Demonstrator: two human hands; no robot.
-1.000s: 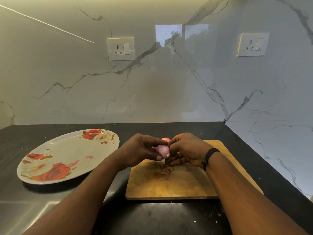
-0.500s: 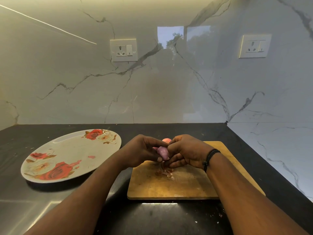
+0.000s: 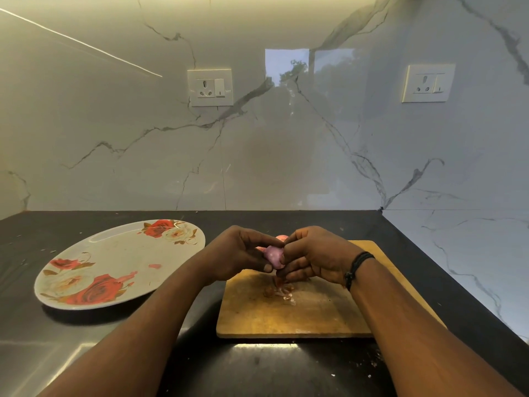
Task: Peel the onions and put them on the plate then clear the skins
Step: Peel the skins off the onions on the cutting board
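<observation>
Onion [image 3: 272, 255], small and pinkish-purple, sits between two hands above the far end of the wooden cutting board [image 3: 300, 316]. The left hand [image 3: 237, 257] has its fingers curled round the onion's left side, thumb tip against its lower edge. The right hand [image 3: 312, 257] closes on the onion's right side with curled fingers; a dark band circles that wrist. Just behind the hands, over the board's far edge, a bit of another reddish onion [image 3: 282, 238] shows, mostly hidden. Skins [image 3: 282, 292] lie in a small brownish heap on the board, directly under the hands. Left of the board, apart from it on the black counter [image 3: 286, 368], rests an oval plate [image 3: 120, 265] printed with red roses. Beyond the board rises a marbled wall with two sockets.
</observation>
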